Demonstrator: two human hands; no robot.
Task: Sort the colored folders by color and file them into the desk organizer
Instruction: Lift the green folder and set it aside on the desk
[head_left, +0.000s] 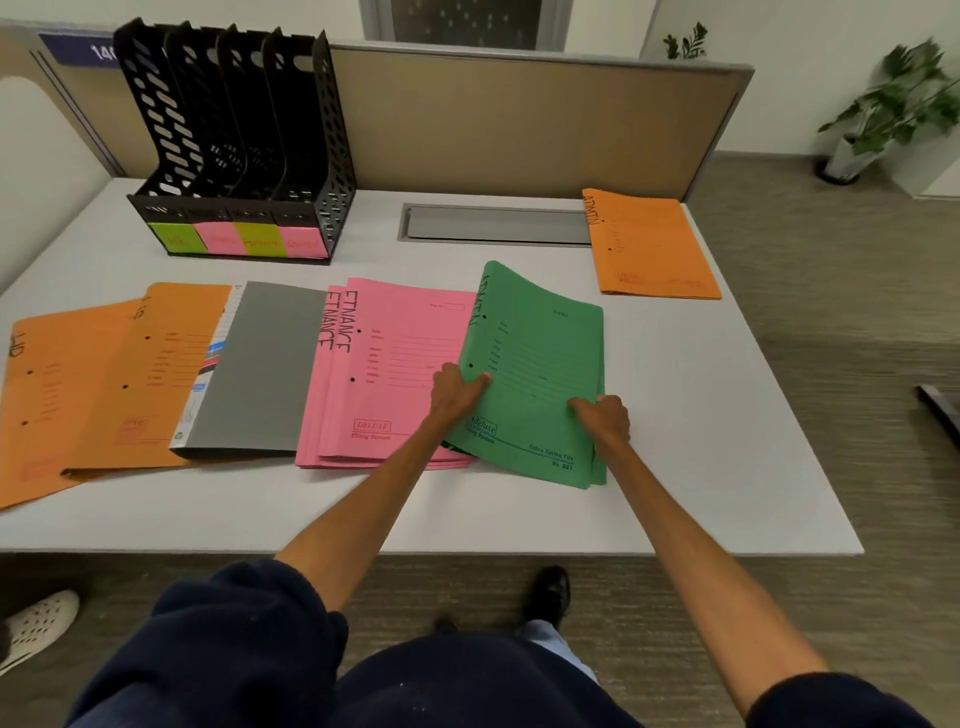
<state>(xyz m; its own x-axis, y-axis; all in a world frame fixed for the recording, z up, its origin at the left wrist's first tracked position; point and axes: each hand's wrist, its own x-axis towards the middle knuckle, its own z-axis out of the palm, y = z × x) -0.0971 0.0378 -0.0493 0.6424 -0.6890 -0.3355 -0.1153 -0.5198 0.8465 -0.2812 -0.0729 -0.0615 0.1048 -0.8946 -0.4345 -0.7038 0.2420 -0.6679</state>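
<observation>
Two stacked pink folders (400, 364) at centre are showing handwritten "FINANCE" and printed "DELUXE Filing System". A green folder (540, 364) right of centre is showing "deluxe Filing System" and "Cobra Spring File". An orange folder (654, 244) at upper right is showing "ADMIN"; a blue sign (78, 49) at upper left, "14".

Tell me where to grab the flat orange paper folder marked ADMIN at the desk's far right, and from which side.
Probably pinch the orange paper folder at the near end of its left, spine edge, coming from the near side. It lies flat on the white desk, and the lettering runs along that left edge, so gripping there should keep it closed.
</observation>
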